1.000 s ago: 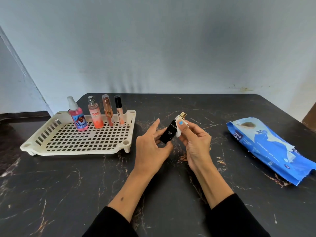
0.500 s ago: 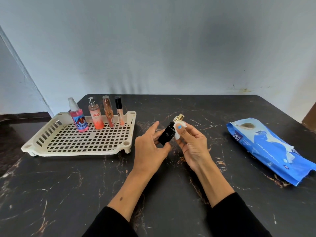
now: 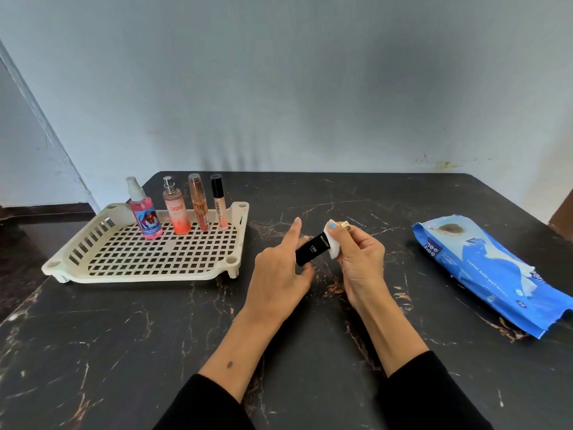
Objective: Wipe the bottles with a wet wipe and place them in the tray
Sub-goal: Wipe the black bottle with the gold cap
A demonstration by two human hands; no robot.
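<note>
Four bottles stand upright in a row along the far edge of the cream slotted tray [image 3: 148,259]: a pink spray bottle [image 3: 145,217] at the left end, then a peach ENGAGE bottle [image 3: 176,212], a slim amber tube [image 3: 199,203], and a black-capped lip gloss [image 3: 219,202] at the right end; all four rest on the tray floor, close together. Just right of the tray, above the dark marbled table [image 3: 93,352], both hands meet around a small black bottle [image 3: 312,248] with a gold top, tilted with the top up and to the right; the left hand [image 3: 280,274] grips its lower end between thumb and curled fingers, with the index finger stretched out straight past it; the right hand [image 3: 359,259] has its fingers curled round a white wet wipe [image 3: 333,247], pressing it against the bottle's upper end. Well to the right of the tray, a blue pack of wet wipes [image 3: 496,274] lies flat on the table, apart from the hands.
</note>
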